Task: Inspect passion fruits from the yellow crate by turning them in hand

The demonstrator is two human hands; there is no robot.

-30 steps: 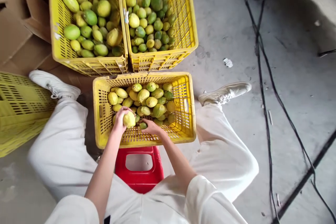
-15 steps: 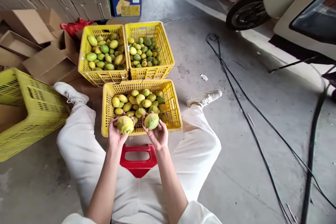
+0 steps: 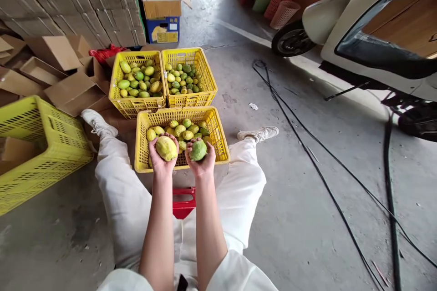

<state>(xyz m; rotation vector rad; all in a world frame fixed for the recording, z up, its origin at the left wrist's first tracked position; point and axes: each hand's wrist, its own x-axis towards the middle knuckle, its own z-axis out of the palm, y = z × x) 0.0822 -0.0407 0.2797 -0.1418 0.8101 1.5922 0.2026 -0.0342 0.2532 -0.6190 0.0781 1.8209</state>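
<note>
My left hand (image 3: 160, 159) is wrapped round a yellow lemon (image 3: 167, 148), palm up. In my right hand (image 3: 204, 164) lies a smaller green lemon (image 3: 198, 150), with the fingers curled about it. Both hands are over the near edge of a yellow plastic crate (image 3: 223, 148), which holds several yellow and green lemons (image 3: 180, 130). Behind it stand two more yellow crates side by side: the left crate (image 3: 136, 108) has mixed yellow and green lemons, and the right crate (image 3: 191, 99) has mostly smaller, greener ones.
A larger yellow-green crate (image 3: 64, 145) with cardboard inside stands at left, near loose cardboard boxes (image 3: 71, 93). A red plastic stool (image 3: 184, 209) shows between my legs. Black cables (image 3: 317, 168) cross the floor at right, beside a white scooter (image 3: 327, 22).
My view has tilted up and turned to the right. Both hands have turned the lemons, so other sides of them show; the right one now looks greener.
</note>
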